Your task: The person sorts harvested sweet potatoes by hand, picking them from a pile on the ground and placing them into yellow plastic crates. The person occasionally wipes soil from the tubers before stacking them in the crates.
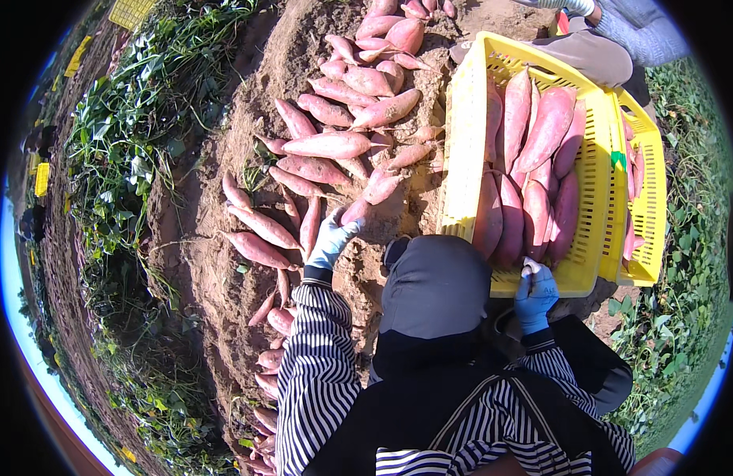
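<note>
My left hand (333,238), in a pale blue glove, grips the near end of a pink-skinned sweet potato (355,212). Beside and beyond it, many more sweet potatoes (327,144) lie heaped along the soil. My right hand (536,294), gloved alike, is at the near rim of a yellow slotted plastic crate (586,262). Its fingers are curled close to the ends of large sweet potatoes (536,208) inside; whether they pinch anything is unclear. A grey-clad knee (435,288) rises between my hands.
Against the crate's right side stands another yellow crate (646,238) holding some sweet potatoes. A co-worker's knee (586,56) and grey sleeve (640,35) are beyond the crates. Green vines (140,154) border the soil on the left, more leaves (682,297) on the right.
</note>
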`<state>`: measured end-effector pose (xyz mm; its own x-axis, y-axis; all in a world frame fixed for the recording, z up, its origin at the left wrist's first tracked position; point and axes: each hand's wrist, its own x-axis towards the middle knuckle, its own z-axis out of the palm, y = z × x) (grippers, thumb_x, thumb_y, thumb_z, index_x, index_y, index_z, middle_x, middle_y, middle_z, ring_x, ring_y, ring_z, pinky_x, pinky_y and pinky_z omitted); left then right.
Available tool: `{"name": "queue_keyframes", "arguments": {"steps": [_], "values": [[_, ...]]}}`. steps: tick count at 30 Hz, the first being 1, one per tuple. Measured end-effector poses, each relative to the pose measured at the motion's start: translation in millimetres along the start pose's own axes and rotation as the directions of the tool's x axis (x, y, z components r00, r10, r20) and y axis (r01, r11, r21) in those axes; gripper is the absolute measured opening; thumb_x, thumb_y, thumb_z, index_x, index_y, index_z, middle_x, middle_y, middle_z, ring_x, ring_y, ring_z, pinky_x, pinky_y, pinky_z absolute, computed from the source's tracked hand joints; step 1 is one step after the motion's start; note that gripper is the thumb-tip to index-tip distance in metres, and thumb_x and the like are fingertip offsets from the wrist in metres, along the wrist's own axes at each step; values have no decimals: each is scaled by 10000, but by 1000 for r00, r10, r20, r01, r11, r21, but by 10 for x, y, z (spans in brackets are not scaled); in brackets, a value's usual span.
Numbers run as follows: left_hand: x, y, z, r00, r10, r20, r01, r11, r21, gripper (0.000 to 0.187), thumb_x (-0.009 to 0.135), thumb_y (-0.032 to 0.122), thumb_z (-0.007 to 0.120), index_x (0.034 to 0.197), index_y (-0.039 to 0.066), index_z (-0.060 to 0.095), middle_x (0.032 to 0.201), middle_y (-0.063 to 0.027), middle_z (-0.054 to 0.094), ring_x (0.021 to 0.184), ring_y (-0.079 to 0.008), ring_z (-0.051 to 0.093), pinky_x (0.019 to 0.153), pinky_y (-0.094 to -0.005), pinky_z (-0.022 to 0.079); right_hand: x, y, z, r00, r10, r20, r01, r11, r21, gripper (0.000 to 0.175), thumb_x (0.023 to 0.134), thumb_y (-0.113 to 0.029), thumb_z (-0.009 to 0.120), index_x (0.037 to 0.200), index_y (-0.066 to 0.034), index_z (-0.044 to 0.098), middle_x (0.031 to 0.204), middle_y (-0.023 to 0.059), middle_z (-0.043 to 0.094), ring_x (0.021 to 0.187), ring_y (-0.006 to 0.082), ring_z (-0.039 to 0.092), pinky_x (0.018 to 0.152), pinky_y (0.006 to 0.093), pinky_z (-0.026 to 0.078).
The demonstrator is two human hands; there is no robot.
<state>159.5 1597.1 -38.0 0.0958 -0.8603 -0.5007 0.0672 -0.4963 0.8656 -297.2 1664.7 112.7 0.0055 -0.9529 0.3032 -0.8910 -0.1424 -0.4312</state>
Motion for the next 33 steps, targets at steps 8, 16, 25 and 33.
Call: {"name": "queue_keyframes", "arguments": {"steps": [8, 16, 25, 33], "values": [[-1023, 640, -16, 990, -2, -142, -106, 651, -752, 562, 1017, 459, 581, 1383, 37, 524, 1283, -103, 628, 1144, -255, 631, 944, -420, 542, -10, -22, 41, 998, -54, -16, 55, 998, 37, 216, 952, -124, 546, 1060, -17, 699, 930, 156, 690, 832, 327, 662, 768, 402, 524], [-1184, 928, -44, 878, -72, -474, -350, 579, -736, 535, 995, 434, 635, 1369, 73, 505, 1187, -89, 649, 1009, -217, 654, 841, -322, 566, -30, 31, 38, 999, -40, 3, 39, 999, 22, 241, 990, -180, 522, 1055, -27, 697, 938, 155, 696, 832, 329, 667, 772, 405, 530], [-482, 722, 17, 506, 548, -666, -249, 832, 495, 529, 907, 171, 690, 1375, -10, 522, 1307, -199, 567, 1228, -340, 540, 1060, -430, 426, -9, 8, 52, 999, -53, 11, 53, 999, -4, 230, 974, -167, 531, 1037, -15, 692, 928, 162, 688, 821, 341, 661, 749, 410, 522], [777, 659, -114, 859, 459, 228, -81, -317, 945, 369, 867, 339, 636, 1176, 139, 673, 1189, -78, 653, 1242, -281, 533, 1073, -520, 348, 23, -58, 46, 997, -66, 26, 66, 998, -4, 208, 920, -104, 557, 1055, -14, 687, 885, 157, 676, 811, 342, 652, 734, 412, 512]]}}
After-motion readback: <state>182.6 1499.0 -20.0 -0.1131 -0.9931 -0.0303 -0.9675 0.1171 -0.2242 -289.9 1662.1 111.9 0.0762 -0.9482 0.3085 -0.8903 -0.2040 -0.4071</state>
